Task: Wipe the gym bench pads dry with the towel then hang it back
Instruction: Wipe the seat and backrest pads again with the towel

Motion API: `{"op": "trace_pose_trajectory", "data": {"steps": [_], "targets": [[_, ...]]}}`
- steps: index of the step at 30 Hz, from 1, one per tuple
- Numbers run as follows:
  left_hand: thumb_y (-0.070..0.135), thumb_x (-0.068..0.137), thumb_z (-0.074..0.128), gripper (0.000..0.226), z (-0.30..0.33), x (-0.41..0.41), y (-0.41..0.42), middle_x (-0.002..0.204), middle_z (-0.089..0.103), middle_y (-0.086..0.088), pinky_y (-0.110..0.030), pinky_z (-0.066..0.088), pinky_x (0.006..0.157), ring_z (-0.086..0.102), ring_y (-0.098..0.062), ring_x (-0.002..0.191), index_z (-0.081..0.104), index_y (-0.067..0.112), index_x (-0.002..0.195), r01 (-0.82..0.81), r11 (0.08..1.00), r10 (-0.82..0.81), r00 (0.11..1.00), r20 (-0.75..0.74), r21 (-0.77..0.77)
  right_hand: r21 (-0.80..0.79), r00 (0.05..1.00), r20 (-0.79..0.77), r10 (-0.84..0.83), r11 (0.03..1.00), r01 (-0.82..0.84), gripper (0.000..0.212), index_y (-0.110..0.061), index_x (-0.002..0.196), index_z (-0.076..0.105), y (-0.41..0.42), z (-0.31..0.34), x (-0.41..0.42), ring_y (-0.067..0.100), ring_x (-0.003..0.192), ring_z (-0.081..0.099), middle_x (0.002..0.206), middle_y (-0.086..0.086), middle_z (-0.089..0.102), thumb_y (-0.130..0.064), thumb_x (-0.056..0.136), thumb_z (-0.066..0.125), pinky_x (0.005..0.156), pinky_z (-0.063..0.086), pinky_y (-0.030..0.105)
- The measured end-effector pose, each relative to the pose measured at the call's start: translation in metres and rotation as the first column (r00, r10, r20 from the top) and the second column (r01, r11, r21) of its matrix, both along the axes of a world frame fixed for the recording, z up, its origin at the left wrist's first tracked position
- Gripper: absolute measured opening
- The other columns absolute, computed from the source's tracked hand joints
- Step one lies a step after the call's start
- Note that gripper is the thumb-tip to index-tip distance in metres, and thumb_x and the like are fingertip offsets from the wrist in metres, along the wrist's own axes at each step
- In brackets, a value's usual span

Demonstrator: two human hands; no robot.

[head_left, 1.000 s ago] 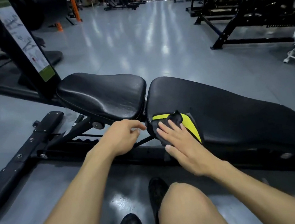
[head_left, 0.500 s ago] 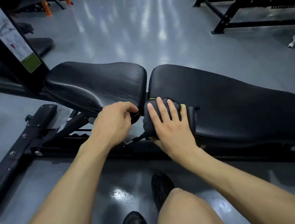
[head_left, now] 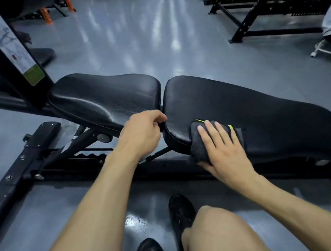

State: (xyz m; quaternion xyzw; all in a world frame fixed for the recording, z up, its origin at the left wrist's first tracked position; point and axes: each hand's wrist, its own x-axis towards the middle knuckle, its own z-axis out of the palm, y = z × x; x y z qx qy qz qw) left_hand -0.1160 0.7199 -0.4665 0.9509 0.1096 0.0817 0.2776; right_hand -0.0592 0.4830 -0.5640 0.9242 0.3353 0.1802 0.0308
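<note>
A black gym bench lies across the view with a short seat pad (head_left: 107, 100) on the left and a long back pad (head_left: 245, 107) on the right. A dark towel with yellow trim (head_left: 199, 141) is draped over the back pad's near edge. My right hand (head_left: 223, 150) lies flat on the towel, fingers spread, thumb under the towel's lower edge. My left hand (head_left: 142, 133) is curled at the gap between the two pads, fingertips hooked on the back pad's end.
The bench's black steel frame (head_left: 22, 162) runs along the floor at left. An upright post with an instruction label (head_left: 14, 50) stands behind the seat pad. Black machines (head_left: 271, 2) fill the back right. My shoes (head_left: 181, 214) and knee (head_left: 217, 230) are below.
My right hand has slid the towel to the right along the back pad's near edge, away from the gap. My left hand stays at the gap between the pads.
</note>
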Motion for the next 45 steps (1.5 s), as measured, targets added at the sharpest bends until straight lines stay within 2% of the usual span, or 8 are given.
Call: {"op": "trace_pose_trajectory", "data": {"steps": [5,10,15,20,29,34,39,45], "targets": [[0.011,0.097,0.039,0.044,-0.007,0.007,0.002,0.126,0.070,0.009,-0.043,0.051,0.100,0.062,-0.020,0.118,0.068,0.036,0.119,-0.014,1.000,0.014,1.000,0.020,0.019,-0.010,1.000,0.005,0.006,1.000,-0.006,0.103,0.004,0.151,0.035,0.053,0.009,0.005,0.048,0.140,0.041,0.154,0.031,0.039,-0.057,0.076,0.073,0.110,0.031,0.070],[0.012,0.102,0.041,0.039,-0.010,0.016,-0.007,0.128,0.069,0.006,-0.043,0.051,0.100,0.062,-0.019,0.117,0.066,0.032,0.124,-0.056,0.998,0.055,0.997,0.059,0.015,0.068,0.991,0.003,0.131,0.989,-0.131,0.105,-0.004,0.157,0.026,0.033,0.007,0.013,0.042,0.147,0.033,0.161,0.023,0.030,-0.058,0.080,0.071,0.116,0.029,0.064],[0.009,0.102,0.046,0.037,-0.019,0.026,-0.032,0.139,0.063,0.003,-0.035,0.043,0.108,0.053,-0.022,0.131,0.066,0.021,0.130,0.110,0.990,-0.111,0.994,0.014,0.090,0.061,0.985,0.013,0.170,0.984,-0.170,0.100,-0.007,0.158,0.026,-0.048,-0.010,0.025,0.034,0.152,0.027,0.165,0.017,0.026,-0.058,0.083,0.067,0.119,0.028,0.056],[0.014,0.104,0.043,0.038,-0.029,0.032,-0.046,0.153,0.051,0.006,-0.037,0.034,0.116,0.037,-0.020,0.148,0.063,0.023,0.135,0.079,0.993,-0.078,0.997,-0.009,0.092,0.029,0.998,0.015,0.058,0.998,-0.058,0.106,-0.005,0.156,0.028,-0.148,-0.028,0.043,0.037,0.149,0.032,0.163,0.019,0.030,-0.048,0.076,0.082,0.118,0.030,0.058],[0.008,0.103,0.037,0.047,-0.037,0.026,-0.072,0.159,0.041,0.012,-0.041,0.029,0.118,0.020,-0.019,0.155,0.055,0.026,0.142,-0.010,0.994,0.012,1.000,-0.019,0.106,0.018,0.993,0.059,0.098,0.995,-0.099,0.099,0.001,0.154,0.025,-0.085,-0.025,0.034,0.043,0.146,0.035,0.160,0.022,0.033,-0.065,0.085,0.051,0.115,0.027,0.066],[0.008,0.102,0.039,0.045,-0.039,0.030,-0.073,0.157,0.046,0.010,-0.044,0.033,0.117,0.025,-0.020,0.154,0.057,0.025,0.140,-0.036,0.990,0.038,0.999,-0.009,0.138,0.072,0.974,0.082,0.211,0.973,-0.217,0.099,-0.002,0.157,0.025,-0.041,-0.022,0.032,0.042,0.146,0.034,0.160,0.022,0.033,-0.061,0.085,0.061,0.116,0.026,0.064],[0.003,0.098,0.043,0.042,-0.049,0.039,-0.084,0.155,0.049,0.000,-0.047,0.027,0.121,0.027,-0.029,0.152,0.061,0.018,0.133,-0.020,0.974,0.011,0.999,0.041,0.225,0.110,0.952,0.132,0.276,0.950,-0.291,0.093,-0.005,0.156,0.030,-0.113,-0.038,0.051,0.039,0.147,0.034,0.161,0.019,0.034,-0.057,0.087,0.064,0.118,0.028,0.057],[-0.007,0.091,0.044,0.048,-0.055,0.062,-0.114,0.151,0.053,-0.006,-0.054,0.022,0.123,0.038,-0.032,0.148,0.065,0.015,0.128,0.158,0.946,-0.170,0.985,0.017,0.285,0.246,0.999,0.038,0.035,0.968,-0.043,0.097,-0.005,0.155,0.034,-0.236,-0.066,0.086,0.037,0.146,0.036,0.159,0.017,0.037,-0.047,0.077,0.075,0.120,0.027,0.056]]}}
